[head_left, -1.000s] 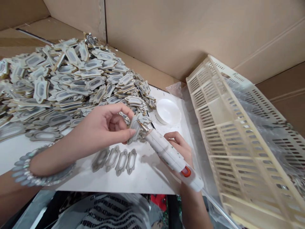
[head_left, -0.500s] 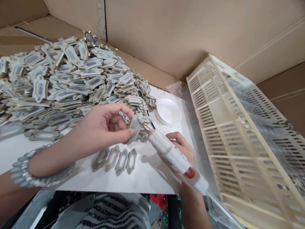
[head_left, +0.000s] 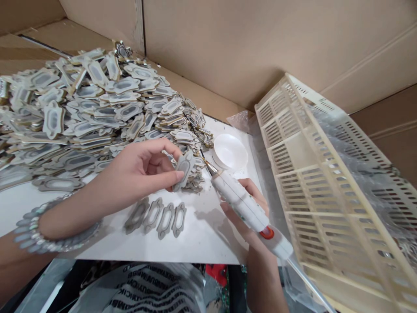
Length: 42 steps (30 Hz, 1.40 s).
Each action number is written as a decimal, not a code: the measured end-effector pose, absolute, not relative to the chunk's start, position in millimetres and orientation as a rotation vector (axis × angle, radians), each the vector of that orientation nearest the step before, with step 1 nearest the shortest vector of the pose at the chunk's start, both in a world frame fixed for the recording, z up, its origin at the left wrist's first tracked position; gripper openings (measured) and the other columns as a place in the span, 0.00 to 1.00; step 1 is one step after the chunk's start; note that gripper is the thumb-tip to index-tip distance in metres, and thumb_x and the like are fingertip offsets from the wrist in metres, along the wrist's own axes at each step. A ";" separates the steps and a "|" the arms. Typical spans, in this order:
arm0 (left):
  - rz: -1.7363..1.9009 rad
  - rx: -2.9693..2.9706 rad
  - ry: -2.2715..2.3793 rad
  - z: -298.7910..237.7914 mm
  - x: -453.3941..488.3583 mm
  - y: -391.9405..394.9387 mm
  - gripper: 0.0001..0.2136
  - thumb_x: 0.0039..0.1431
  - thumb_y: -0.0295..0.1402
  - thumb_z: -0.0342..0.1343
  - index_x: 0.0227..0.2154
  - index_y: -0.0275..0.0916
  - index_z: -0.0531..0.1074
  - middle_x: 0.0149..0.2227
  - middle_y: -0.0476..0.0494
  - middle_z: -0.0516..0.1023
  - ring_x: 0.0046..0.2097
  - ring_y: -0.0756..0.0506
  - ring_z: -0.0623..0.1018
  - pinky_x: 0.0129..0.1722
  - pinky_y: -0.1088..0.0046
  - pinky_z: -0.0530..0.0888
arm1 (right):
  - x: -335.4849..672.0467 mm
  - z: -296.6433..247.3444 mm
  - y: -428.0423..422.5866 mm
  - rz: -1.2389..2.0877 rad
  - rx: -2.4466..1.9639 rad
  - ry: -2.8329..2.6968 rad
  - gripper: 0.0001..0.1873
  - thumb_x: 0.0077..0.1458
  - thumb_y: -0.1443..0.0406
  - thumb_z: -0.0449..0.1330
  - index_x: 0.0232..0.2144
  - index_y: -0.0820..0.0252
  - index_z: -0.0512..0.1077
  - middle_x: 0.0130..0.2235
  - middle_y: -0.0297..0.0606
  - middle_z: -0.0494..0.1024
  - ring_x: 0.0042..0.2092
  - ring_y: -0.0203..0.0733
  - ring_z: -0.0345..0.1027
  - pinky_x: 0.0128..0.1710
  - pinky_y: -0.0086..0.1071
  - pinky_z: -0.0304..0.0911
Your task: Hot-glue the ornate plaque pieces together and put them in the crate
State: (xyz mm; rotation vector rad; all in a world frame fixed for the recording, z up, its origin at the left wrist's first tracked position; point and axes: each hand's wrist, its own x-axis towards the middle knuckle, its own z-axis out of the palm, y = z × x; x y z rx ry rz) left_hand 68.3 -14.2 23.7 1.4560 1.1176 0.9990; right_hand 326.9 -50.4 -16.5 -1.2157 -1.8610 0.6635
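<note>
My left hand (head_left: 143, 171) pinches a flat grey frame-shaped piece (head_left: 184, 171) between thumb and index finger, holding it tilted above the table. My right hand (head_left: 246, 213) is wrapped round a white pen-shaped tool (head_left: 243, 200) with a pointed metal tip, a red part on its body and a cable at the rear. The tip is just right of the piece, apart from it. A small heap of similar pieces (head_left: 193, 180) lies behind the held one. In front, a short row of frame pieces (head_left: 166, 220) rests on the white table (head_left: 208, 243).
A large pile of frame pieces (head_left: 124, 87) covers the left and back. A white round dish (head_left: 230, 151) sits beyond the tool. On the right leans a cream slatted plastic basket (head_left: 312, 182) holding clear plastic. Cardboard walls (head_left: 228, 48) stand behind.
The tool's tip has come away from the held piece, moving right with my right hand. My left hand still pinches the piece and has barely moved.
</note>
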 end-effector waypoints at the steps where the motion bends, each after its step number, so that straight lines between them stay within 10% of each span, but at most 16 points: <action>1: 1.003 1.456 1.125 22.7 67.5 -14.1 0.06 0.50 0.34 0.62 0.30 0.43 0.72 0.17 0.57 0.73 0.20 0.53 0.71 0.17 0.82 0.64 | 327.7 -16.5 -50.4 0.672 -1.218 -1.858 0.10 0.54 0.73 0.61 0.26 0.55 0.68 0.35 0.30 0.71 0.28 0.32 0.62 0.26 0.28 0.57; 42: 1.408 1.825 1.151 12.6 68.1 -17.4 0.02 0.55 0.30 0.62 0.29 0.42 0.74 0.25 0.58 0.77 0.23 0.56 0.75 0.23 0.85 0.71 | 330.7 -23.4 -52.1 0.925 -1.226 -2.024 0.08 0.55 0.71 0.59 0.27 0.56 0.75 0.37 0.33 0.70 0.30 0.33 0.61 0.30 0.28 0.59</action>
